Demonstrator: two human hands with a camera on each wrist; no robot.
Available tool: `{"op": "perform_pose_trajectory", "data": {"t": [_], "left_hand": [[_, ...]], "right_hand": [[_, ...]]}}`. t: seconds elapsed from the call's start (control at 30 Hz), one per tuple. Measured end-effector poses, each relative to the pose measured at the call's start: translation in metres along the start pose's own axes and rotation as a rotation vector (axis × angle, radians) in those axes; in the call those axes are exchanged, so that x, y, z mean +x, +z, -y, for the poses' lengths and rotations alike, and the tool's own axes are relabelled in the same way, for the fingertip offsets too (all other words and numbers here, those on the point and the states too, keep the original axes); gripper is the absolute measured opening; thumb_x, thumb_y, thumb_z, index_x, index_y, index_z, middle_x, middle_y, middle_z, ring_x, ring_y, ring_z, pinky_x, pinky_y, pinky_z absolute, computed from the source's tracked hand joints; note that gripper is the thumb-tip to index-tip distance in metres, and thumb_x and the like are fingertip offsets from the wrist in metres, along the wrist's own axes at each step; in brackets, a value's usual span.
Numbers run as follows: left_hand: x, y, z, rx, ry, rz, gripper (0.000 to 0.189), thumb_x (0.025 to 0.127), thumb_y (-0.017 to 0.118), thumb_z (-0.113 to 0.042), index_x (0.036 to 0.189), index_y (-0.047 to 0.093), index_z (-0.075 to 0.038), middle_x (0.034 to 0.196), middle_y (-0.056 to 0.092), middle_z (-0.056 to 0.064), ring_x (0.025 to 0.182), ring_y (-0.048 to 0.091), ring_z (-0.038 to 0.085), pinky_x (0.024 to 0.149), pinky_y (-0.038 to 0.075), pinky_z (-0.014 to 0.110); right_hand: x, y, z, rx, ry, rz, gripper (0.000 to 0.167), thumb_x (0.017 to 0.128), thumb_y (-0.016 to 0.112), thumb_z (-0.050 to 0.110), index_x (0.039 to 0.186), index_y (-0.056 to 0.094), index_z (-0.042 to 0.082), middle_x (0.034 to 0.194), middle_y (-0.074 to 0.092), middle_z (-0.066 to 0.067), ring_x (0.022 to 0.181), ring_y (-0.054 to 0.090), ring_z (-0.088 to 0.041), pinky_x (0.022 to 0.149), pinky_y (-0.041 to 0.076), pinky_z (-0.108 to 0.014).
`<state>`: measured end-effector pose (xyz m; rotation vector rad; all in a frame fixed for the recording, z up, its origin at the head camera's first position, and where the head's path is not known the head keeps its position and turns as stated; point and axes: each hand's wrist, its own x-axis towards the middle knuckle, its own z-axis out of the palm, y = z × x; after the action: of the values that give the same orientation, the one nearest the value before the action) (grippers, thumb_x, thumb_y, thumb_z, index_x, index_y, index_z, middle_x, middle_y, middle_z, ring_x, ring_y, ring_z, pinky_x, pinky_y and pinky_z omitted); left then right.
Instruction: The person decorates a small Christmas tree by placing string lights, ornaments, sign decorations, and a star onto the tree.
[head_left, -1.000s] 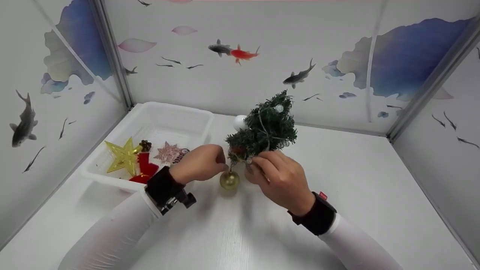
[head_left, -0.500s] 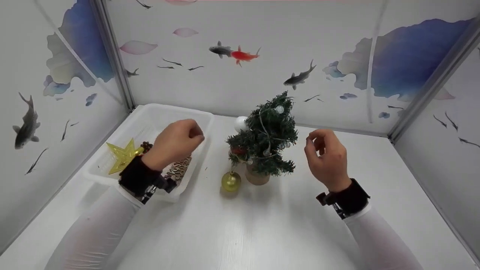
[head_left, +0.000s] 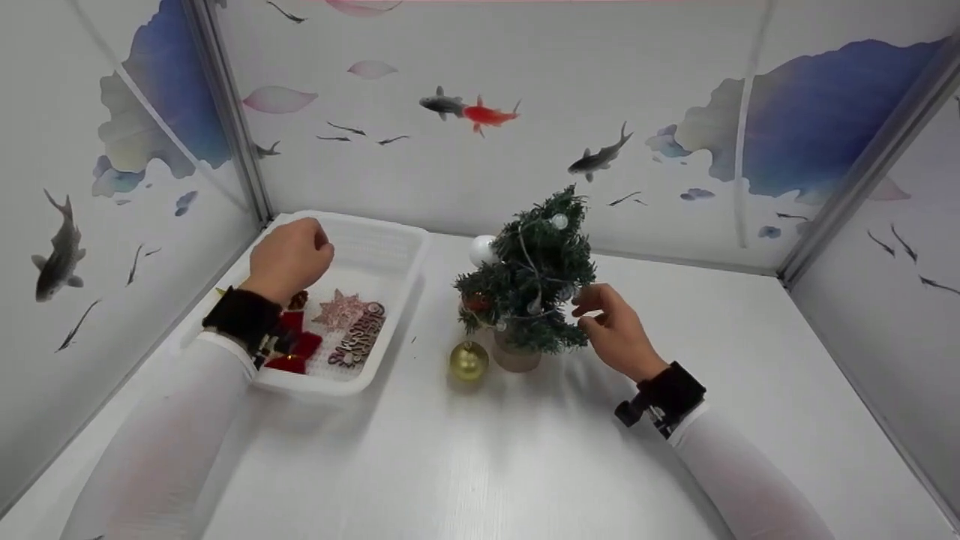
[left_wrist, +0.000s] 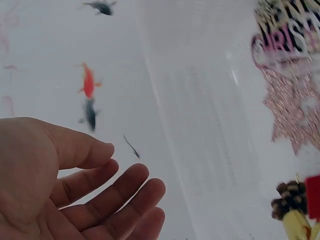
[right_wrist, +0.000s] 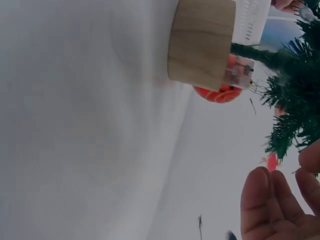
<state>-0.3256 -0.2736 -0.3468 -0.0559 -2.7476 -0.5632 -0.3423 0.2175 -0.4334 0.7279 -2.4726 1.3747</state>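
Two hands [head_left: 291,259] [head_left: 621,334], one beside tree [head_left: 540,281], white bauble [head_left: 483,250] in head view only

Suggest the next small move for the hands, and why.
I'd probably lower the left hand into the white basket and pinch the pink star. That hand looks empty and, in the head view, is above the basket; the star lies inside in plain sight. The right hand is beside the tree, so it could probably steady it.
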Motion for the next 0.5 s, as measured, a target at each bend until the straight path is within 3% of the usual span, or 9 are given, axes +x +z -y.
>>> {"op": "perform_pose_trajectory", "data": {"t": [0.17,0.37,0.5], "left_hand": [[0.005,0.002,0.026,0.128,0.067,0.094,0.025,0.090,0.052,-0.016,0.107,0.064,-0.001,0.102,0.067,0.019,0.080,0.063,0.035,0.065,0.050,0.051],[0.007,0.003,0.039,0.298,0.134,0.264,0.032,0.087,0.055,-0.011,0.115,0.064,0.000,0.111,0.065,0.023,0.092,0.063,0.041,0.073,0.051,0.057],[0.007,0.007,0.040,0.332,0.131,0.320,0.034,0.087,0.056,-0.010,0.118,0.064,0.000,0.114,0.066,0.022,0.096,0.063,0.040,0.076,0.051,0.058]], "right_hand": [[-0.006,0.013,0.014,0.074,0.056,0.130,0.053,0.079,0.041,-0.018,0.127,0.052,0.003,0.121,0.059,-0.014,0.115,0.057,-0.027,0.094,0.047,-0.037],[-0.011,0.017,0.029,0.132,0.107,0.219,0.051,0.088,0.056,-0.004,0.138,0.046,0.001,0.131,0.056,-0.018,0.125,0.051,-0.028,0.105,0.041,-0.040],[-0.013,0.019,0.025,0.207,0.162,0.272,0.058,0.092,0.062,0.007,0.145,0.039,0.001,0.143,0.047,-0.019,0.137,0.041,-0.033,0.112,0.034,-0.046]]}}
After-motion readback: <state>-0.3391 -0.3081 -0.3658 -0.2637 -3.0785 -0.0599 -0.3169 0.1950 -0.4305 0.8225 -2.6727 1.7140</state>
